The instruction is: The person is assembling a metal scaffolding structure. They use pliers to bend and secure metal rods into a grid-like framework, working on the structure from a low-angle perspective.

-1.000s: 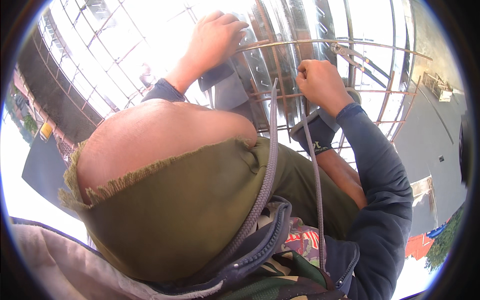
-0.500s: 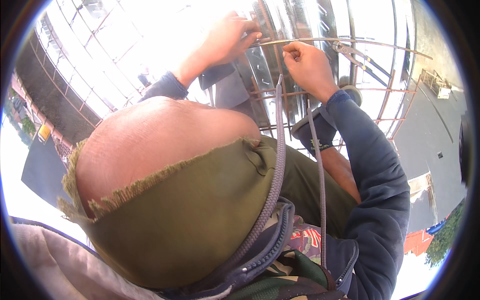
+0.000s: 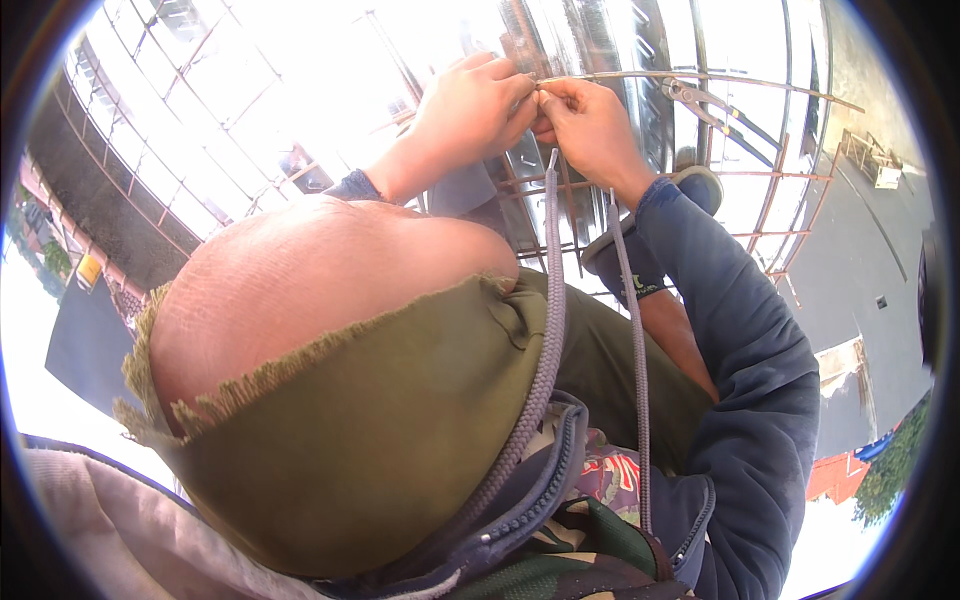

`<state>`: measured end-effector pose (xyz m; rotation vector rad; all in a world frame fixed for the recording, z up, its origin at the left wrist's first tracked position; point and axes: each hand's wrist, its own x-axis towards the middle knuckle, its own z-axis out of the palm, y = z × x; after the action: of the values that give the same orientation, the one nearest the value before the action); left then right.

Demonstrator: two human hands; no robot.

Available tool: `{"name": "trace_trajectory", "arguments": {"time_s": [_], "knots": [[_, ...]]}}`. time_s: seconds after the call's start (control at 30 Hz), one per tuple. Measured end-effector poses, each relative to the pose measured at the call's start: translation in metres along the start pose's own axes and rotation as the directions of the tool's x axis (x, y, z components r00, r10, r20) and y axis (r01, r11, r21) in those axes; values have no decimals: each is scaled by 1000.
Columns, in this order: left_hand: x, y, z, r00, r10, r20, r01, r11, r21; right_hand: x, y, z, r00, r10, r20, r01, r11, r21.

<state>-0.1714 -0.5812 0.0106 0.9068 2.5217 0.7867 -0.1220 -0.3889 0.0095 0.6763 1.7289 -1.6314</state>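
My left hand [image 3: 475, 112] and my right hand [image 3: 597, 128] meet at a thin steel reinforcing bar [image 3: 640, 74], above a crossing in the bar grid. Both are closed, with fingertips pinched almost together. Whatever lies between them is too small and hidden to name. To the right of my right hand, a pair of end-cutting pincers [image 3: 720, 112] with black and yellow handles rests on the bars. Beneath the grid runs shiny ribbed metal sheeting [image 3: 590, 45].
My bent bare knee [image 3: 330, 250] and torn olive trousers [image 3: 370, 420] fill the lower left. Two grey hood cords [image 3: 552, 300] hang down before me. A dark shoe [image 3: 625, 268] stands by the bars. Grey floor [image 3: 870, 290] and a small wooden piece [image 3: 885, 175] lie right.
My left hand has moved right and slightly down, its fingers closing. My right hand has shifted left, so the two now meet at the bar. The pincers stay in place.
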Motion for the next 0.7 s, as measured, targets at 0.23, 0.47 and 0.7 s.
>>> {"name": "trace_trajectory", "arguments": {"time_s": [0.23, 0.47, 0.7], "knots": [[-16, 16, 10, 988, -153, -4, 152, 986, -61, 15, -21, -9, 998, 50, 39, -41, 978, -204], [-28, 25, 15, 913, -402, 72, 387, 795, -467, 24, -28, -8, 999, 44, 8, -37, 907, -419], [-17, -1, -2, 939, -328, 101, 343, 904, -256, 27, -29, -12, 992, -118, 54, 124, 740, -661]]}}
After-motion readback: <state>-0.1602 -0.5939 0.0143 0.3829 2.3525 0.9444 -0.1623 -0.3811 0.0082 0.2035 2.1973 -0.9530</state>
